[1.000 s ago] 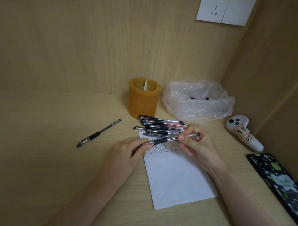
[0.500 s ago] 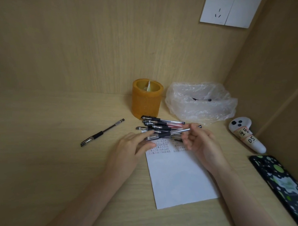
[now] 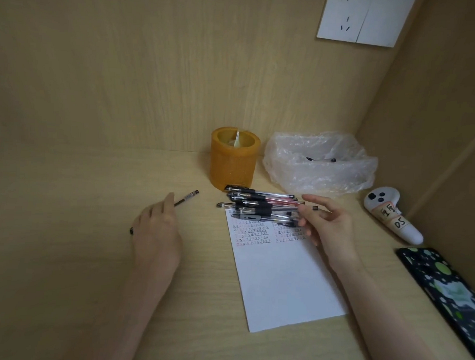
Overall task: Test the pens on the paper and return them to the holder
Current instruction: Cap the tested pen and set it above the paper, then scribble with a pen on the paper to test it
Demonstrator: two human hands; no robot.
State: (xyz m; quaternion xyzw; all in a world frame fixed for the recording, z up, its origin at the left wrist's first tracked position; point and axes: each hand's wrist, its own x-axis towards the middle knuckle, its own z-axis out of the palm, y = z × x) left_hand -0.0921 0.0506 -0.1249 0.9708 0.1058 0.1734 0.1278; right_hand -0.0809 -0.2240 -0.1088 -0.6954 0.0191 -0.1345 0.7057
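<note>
I have the sheet of paper (image 3: pixel 284 274) lying dead centre on the desk (image 3: pixel 65 226), and its top strip carries rows of small test marks (image 3: pixel 255 233) in black and red. So I judge the testing well under way, perhaps near its end.

The pile of pens (image 3: pixel 259 206) lies flat across the paper's twelve o'clock edge, tips toward nine. The orange holder (image 3: pixel 233 159) stands upright just beyond the pile at twelve. I see only a white scrap inside it and no pens, so by my reckoning the whole return step is left to do.

My right hand (image 3: pixel 327 227) sits at three o'clock of the pile, fingers spread and loose. They brush the pen ends but clamp nothing that I can make out.

My left hand (image 3: pixel 158 230) lies over a lone black pen (image 3: pixel 188 199) at nine o'clock of the pile, well apart from it. The pen's two ends stick out either side of the hand. The fingers are hidden under the back of the hand, so I cannot tell whether they grip it.

A crumpled plastic bag (image 3: pixel 318 167) sits at one o'clock, and a white controller (image 3: pixel 392 213) at three.
</note>
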